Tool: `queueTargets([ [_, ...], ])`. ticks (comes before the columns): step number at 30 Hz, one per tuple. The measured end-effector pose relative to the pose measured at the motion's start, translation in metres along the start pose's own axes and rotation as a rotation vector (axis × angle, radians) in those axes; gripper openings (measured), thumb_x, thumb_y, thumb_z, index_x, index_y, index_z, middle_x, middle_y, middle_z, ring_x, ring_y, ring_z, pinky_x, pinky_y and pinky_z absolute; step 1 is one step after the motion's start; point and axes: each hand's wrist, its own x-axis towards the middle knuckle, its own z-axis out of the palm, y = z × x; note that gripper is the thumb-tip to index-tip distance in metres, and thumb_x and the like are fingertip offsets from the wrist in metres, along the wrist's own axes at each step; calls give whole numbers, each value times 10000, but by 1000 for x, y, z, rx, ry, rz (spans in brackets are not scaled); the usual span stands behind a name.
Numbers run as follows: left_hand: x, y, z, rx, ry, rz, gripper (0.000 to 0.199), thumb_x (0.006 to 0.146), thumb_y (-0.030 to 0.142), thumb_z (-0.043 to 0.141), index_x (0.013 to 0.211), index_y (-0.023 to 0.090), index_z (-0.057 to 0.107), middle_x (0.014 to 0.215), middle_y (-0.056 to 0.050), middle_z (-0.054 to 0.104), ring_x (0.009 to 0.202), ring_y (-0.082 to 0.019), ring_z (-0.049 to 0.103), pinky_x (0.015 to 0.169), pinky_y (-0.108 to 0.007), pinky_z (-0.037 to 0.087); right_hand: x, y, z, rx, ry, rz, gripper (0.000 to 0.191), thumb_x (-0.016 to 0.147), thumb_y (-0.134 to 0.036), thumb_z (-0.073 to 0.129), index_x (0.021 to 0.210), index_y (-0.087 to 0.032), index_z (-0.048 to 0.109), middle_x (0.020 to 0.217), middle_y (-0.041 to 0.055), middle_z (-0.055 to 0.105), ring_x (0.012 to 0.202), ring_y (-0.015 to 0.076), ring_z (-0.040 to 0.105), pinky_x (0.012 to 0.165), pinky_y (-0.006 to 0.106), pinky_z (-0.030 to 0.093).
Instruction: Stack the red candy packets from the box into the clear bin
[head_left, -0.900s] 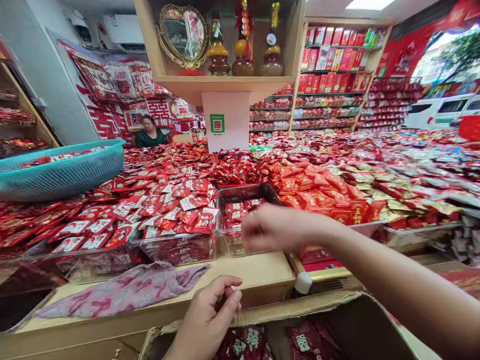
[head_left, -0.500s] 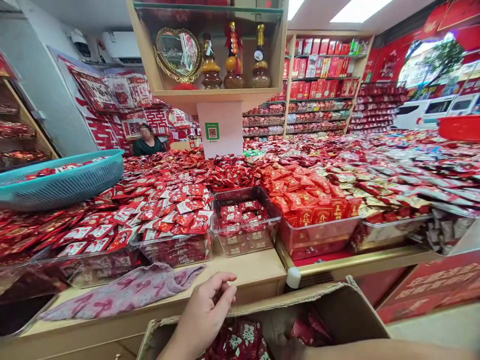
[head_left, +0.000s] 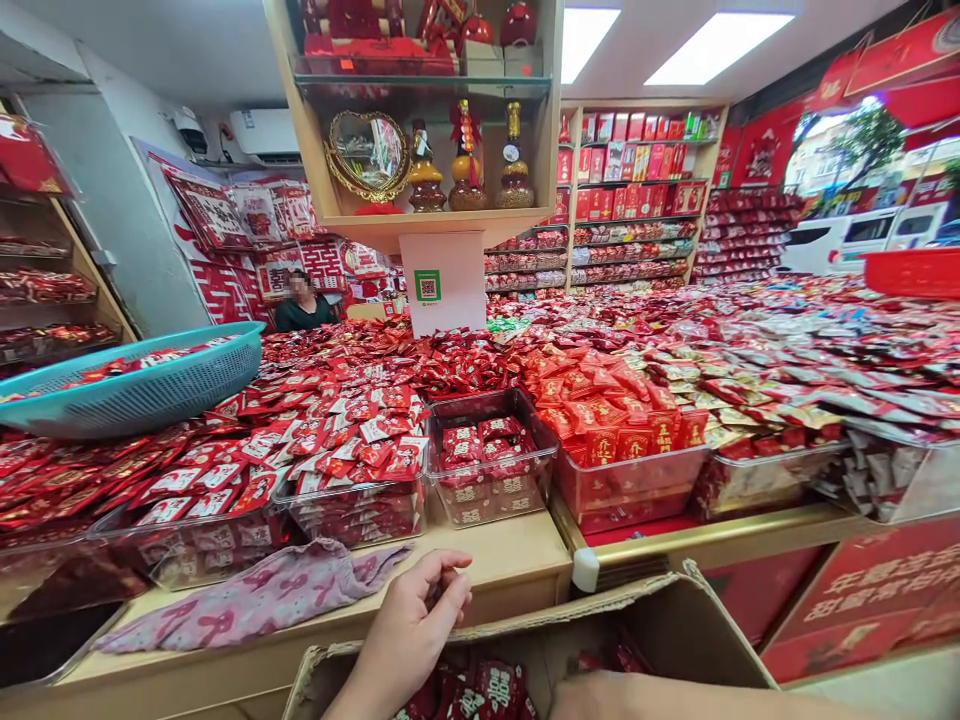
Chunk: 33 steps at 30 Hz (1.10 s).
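My left hand [head_left: 420,620] hovers over the near left rim of a cardboard box [head_left: 675,625]. Its fingers are loosely curled, with the thumb apart from them, and nothing shows in it. Below and beside it in the box lie small dark-red packets with pale print [head_left: 491,690]. My right hand [head_left: 589,695] is down inside the box, blurred at the picture's bottom edge, so its fingers are hidden. Just beyond it are more dark-red packets [head_left: 622,655]. A clear plastic bin [head_left: 487,490] on the counter holds similar packets, filled lower than the bins around it.
A pink patterned cloth [head_left: 255,600] lies on the counter's front ledge [head_left: 510,540]. Heaped red packets [head_left: 607,400] fill the neighbouring bins. A blue basket [head_left: 172,385] rests at left. A display cabinet [head_left: 442,225] stands mid-counter; a person [head_left: 304,305] is behind at left.
The view has tilted up slightly, so more of the cabinet shows. My left hand keeps nearly the same pose; my right hand has shifted a little within the box.
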Motion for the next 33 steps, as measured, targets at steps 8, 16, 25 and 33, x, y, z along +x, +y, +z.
queueTargets([
  [8,-9,12,0,-269,38,28,534,750,587,341,926,174,631,821,-78,658,770,-220,580,658,-307,456,-1,-79,-126,859,482,-10,70,680,-203,451,644,-186,394,558,-27,549,491,86,511,457,185,386],
  [16,4,8,9,-146,232,55,267,779,390,477,861,176,614,658,19,587,630,-137,490,621,-218,399,53,-80,-116,906,586,40,318,750,-475,425,644,-178,378,517,-54,430,439,56,379,420,176,308],
  [25,-4,11,10,-50,327,57,267,786,415,447,655,197,526,552,37,463,541,-127,429,535,-211,376,68,-81,-108,354,830,28,386,833,-408,322,528,-172,332,494,-44,325,470,68,259,459,208,213],
  [33,-6,14,18,-230,370,-111,319,765,485,432,951,229,474,556,38,514,503,-152,491,434,-227,387,65,-81,-108,495,883,30,346,826,-395,334,559,-177,319,523,-42,328,497,72,296,476,197,236],
])
